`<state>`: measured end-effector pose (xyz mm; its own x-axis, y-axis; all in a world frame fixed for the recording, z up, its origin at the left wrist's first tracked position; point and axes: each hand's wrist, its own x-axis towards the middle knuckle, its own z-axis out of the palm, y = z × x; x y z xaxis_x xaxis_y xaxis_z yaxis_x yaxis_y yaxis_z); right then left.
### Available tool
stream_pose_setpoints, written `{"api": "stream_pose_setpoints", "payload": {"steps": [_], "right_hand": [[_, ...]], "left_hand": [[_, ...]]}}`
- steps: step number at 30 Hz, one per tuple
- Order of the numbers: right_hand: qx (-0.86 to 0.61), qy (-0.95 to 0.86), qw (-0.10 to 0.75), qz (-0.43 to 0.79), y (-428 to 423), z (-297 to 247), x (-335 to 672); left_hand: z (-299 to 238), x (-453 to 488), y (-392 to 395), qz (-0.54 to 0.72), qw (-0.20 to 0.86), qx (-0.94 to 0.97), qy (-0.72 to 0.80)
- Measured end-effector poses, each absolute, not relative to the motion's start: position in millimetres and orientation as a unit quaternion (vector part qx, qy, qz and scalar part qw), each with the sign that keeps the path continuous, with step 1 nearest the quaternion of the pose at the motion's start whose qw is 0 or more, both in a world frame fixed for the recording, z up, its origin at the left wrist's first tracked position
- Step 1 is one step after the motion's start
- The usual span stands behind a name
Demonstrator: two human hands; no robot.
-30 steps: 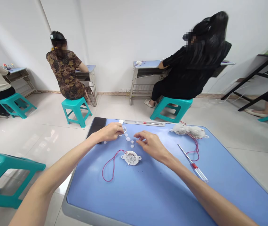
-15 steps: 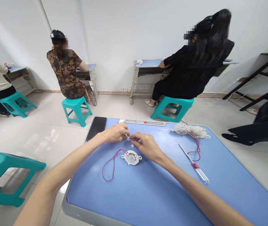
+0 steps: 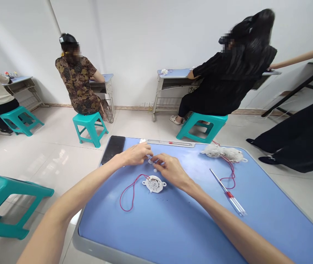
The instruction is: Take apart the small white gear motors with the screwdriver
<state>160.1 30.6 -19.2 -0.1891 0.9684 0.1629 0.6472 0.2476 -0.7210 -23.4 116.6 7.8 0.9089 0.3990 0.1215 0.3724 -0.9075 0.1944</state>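
Near the far edge of the blue desk (image 3: 134,234), my left hand (image 3: 138,153) and my right hand (image 3: 170,170) meet with fingertips almost touching. Both have curled, pinching fingers around small white parts; exactly what each one grips is too small to make out. A small white piece (image 3: 155,170) lies just below the right fingertips. Closer to me rests a white round mechanism (image 3: 154,184) with two side lugs, a ring-shaped centre and a looped red wire (image 3: 132,198). Dark specks dot the desk beside it.
A black phone (image 3: 113,149) lies at the far left corner. A screwdriver (image 3: 229,194) with a clear and red handle is on the right, below two more white mechanisms (image 3: 222,152). Another screwdriver (image 3: 170,142) sits in the desk groove. Seated people and green stools (image 3: 90,128) are beyond.
My hands stay nearly in place, still pinched together. At the right, a standing person in dark trousers has moved further into view, with an arm reaching toward the far desk.
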Motion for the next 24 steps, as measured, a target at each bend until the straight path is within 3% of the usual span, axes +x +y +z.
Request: {"api": "stream_pose_setpoints", "payload": {"steps": [9,24], "right_hand": [[-0.52,-0.716,0.352,0.306,25,-18,166],[-0.513,-0.739,0.344,0.269,15,-25,168]], "left_hand": [[10,-29,116,0.101,0.08,0.972,0.197],[27,-92,77,0.319,0.056,0.912,0.252]]}}
